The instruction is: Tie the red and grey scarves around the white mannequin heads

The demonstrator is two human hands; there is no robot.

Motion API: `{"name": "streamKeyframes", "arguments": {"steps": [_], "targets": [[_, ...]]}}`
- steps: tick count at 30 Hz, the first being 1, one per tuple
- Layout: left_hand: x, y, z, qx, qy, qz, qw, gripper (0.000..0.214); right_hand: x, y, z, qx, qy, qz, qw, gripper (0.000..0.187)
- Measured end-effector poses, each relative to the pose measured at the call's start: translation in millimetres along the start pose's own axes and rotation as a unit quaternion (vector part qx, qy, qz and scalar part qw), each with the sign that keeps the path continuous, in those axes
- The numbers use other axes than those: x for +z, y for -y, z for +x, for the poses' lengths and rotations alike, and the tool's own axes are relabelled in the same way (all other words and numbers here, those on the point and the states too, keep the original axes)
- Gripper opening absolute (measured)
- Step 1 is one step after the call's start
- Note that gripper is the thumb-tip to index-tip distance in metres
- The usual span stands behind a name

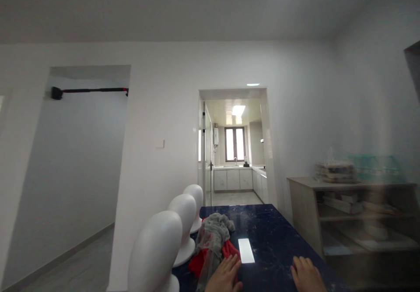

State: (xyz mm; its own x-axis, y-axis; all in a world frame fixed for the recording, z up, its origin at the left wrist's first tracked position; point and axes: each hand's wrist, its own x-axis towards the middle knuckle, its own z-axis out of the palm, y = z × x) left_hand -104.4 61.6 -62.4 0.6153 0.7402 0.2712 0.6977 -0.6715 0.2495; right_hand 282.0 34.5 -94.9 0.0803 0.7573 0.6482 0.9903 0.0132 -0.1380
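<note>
My left hand point(225, 276) lies at the table's near side, fingers stretched out and touching the edge of a red cloth point(231, 249). It does not visibly grip the cloth. Over the red cloth is a bunched grey, thin fabric point(215, 230). My right hand point(307, 275) rests on the dark blue table point(275, 235) near its right edge, fingers laid down and holding nothing. Three white mannequin heads point(157, 248) stand in a row along the table's left side. The lower parts of both hands are cut off by the frame.
A bright white rectangle point(246, 251), perhaps a reflection, shows on the glossy tabletop. To the right is a wooden shelf unit point(303, 209) with a wrapped stack point(336, 171) and green baskets point(376, 167) on top. Beyond the table, a doorway point(267, 152) opens onto a kitchen.
</note>
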Motion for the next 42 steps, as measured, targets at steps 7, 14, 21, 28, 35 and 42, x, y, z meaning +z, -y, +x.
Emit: {"name": "streamKeyframes", "arguments": {"steps": [7, 14, 21, 28, 35, 42], "targets": [[-0.8, -23, -2, -0.124, -0.109, 0.080, 0.983, 0.058, 5, -4, 1, 0.000, 0.003, 0.012, 1.000, 0.030], [5.6, -22, -7, -0.162, -0.138, 0.103, 0.972, 0.059, 8, -6, -1, 0.005, 0.008, 0.028, 1.000, 0.030], [-8.5, -16, -2, 0.022, -0.047, 0.083, 0.995, 0.059, 3, -3, -1, 0.004, 0.002, 0.037, 0.999, 0.029], [-4.5, -18, 1, -0.047, -0.019, 0.039, 0.998, 0.066, -2, 0, -3, 0.001, 0.013, 0.030, 0.999, 0.030], [6.3, -22, -4, -0.150, -0.131, 0.123, 0.972, 0.064, 9, -6, -2, 0.002, 0.015, 0.035, 0.999, 0.030], [2.3, -29, -12, -0.157, -0.161, 0.133, 0.965, 0.053, 1, -2, -3, 0.001, 0.002, 0.037, 0.999, 0.024]]}}
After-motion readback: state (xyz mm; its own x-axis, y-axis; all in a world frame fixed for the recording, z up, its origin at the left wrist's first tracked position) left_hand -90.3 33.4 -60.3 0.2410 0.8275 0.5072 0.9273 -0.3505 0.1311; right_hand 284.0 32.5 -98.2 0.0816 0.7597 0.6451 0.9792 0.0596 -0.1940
